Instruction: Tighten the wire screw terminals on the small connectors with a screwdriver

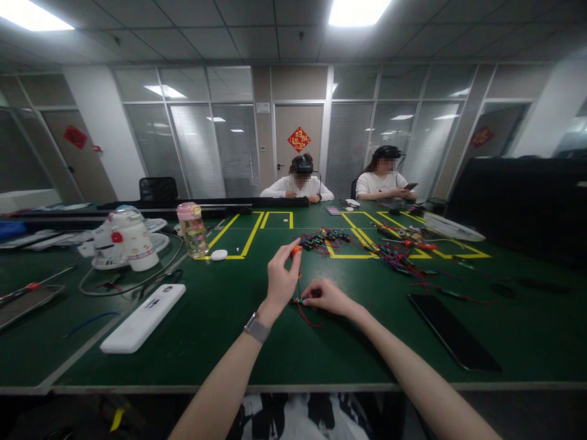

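My left hand (281, 276), with a watch on its wrist, is closed around the orange handle of a screwdriver (296, 251). The tool stands upright, its shaft pointing down at a small green circuit board (298, 300) on the green table. My right hand (326, 296) pinches the board's right end, and its fingertips partly hide it. A red wire (307, 319) curves from the board toward me. Beyond my hands lies a pile of small boards with wires (325, 239), and a second tangle (397, 256) sits to its right.
A black phone (452, 330) lies at right, a white power bank (143, 319) at left. Bottles (192, 229) and a cable (82, 281) stand or lie farther left. Yellow tape (253, 235) marks the table. Two people sit across; one holds a phone (411, 186).
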The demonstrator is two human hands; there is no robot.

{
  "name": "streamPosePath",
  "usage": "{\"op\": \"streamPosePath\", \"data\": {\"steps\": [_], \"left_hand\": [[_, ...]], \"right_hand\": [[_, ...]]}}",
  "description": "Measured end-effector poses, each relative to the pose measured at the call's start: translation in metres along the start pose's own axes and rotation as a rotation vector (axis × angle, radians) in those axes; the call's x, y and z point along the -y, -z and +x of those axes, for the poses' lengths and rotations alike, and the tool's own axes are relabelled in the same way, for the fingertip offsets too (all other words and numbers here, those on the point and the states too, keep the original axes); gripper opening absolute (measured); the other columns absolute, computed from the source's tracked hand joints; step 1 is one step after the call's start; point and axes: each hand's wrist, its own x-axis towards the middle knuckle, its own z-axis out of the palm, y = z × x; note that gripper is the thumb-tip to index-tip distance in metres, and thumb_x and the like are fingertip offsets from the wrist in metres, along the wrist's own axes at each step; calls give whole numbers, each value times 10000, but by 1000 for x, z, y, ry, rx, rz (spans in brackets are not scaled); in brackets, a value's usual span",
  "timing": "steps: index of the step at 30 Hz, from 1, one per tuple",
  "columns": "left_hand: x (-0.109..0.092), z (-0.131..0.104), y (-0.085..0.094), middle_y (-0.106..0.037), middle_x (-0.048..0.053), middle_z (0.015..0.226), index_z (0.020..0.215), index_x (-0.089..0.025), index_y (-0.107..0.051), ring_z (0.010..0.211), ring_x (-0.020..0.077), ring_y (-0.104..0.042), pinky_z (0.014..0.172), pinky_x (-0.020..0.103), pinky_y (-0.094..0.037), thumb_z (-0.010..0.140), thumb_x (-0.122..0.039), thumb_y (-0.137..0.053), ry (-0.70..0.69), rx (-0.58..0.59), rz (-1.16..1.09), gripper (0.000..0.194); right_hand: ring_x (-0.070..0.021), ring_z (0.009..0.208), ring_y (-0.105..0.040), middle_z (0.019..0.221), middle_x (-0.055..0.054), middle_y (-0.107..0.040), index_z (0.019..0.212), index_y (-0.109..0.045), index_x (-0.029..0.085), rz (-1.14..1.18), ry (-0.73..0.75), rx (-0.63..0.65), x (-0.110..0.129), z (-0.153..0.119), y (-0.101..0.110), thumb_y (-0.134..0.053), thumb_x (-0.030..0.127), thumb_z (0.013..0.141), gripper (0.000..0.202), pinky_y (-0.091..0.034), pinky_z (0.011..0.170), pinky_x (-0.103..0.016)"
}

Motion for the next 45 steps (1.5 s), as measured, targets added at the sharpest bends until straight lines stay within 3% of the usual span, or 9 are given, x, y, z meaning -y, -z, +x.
{"op": "streamPosePath", "data": {"steps": [5, 11, 18, 25, 33, 39, 45], "left_hand": [[-4, 1, 2, -564, 26, 877, 1034, -214, -670, 836, 151, -569, 790, 281, -466, 862, -287, -589, -26, -64, 102, 203], [-1, 0, 1, -622, 69, 1114, 1242, -215, -562, 1014, 168, -591, 896, 313, -457, 953, -210, -383, -16, 33, -5, 340], [-2, 0, 1, -557, 20, 858, 1024, -212, -672, 809, 147, -564, 778, 277, -467, 845, -282, -612, -20, -94, 122, 201], [-3, 0, 1, -620, 74, 1082, 1229, -211, -571, 988, 168, -588, 880, 312, -456, 963, -242, -370, -23, 30, 12, 334], [-3, 0, 2, -542, 18, 855, 1037, -220, -670, 794, 140, -554, 763, 269, -461, 860, -302, -594, -30, -58, 114, 209], [-4, 0, 2, -611, 74, 1084, 1212, -211, -584, 1006, 170, -575, 888, 315, -454, 960, -237, -377, -33, 30, 8, 327], [-2, 0, 1, -563, 26, 878, 1063, -217, -658, 815, 146, -563, 777, 279, -468, 871, -287, -575, -48, -65, 100, 220]], "right_hand": [[-117, 576, -502, 657, -8, -629, 837, -763, 163, -9, -3, 4, 1, 0, 1, -728, 225, 705, 150, -366, 535, -217], [-120, 579, -510, 664, -14, -632, 837, -761, 151, -2, 4, 3, 1, 0, 0, -727, 226, 708, 153, -374, 544, -221], [-121, 589, -511, 676, -20, -633, 845, -765, 157, -11, 14, 10, -1, 1, 0, -725, 227, 713, 154, -375, 544, -218], [-126, 609, -520, 697, -24, -640, 846, -763, 156, -27, 24, 2, -1, 1, 0, -724, 232, 711, 160, -386, 562, -222], [-120, 586, -515, 679, -15, -634, 838, -762, 156, -5, 10, 2, 2, 0, 1, -729, 243, 706, 161, -376, 545, -220], [-119, 582, -512, 660, -10, -623, 836, -759, 143, 10, 0, 3, 2, 0, 1, -726, 224, 707, 155, -376, 549, -223], [-122, 587, -509, 668, -14, -627, 841, -761, 151, -3, 6, 7, 2, -1, 1, -730, 245, 709, 165, -371, 544, -222]]}}
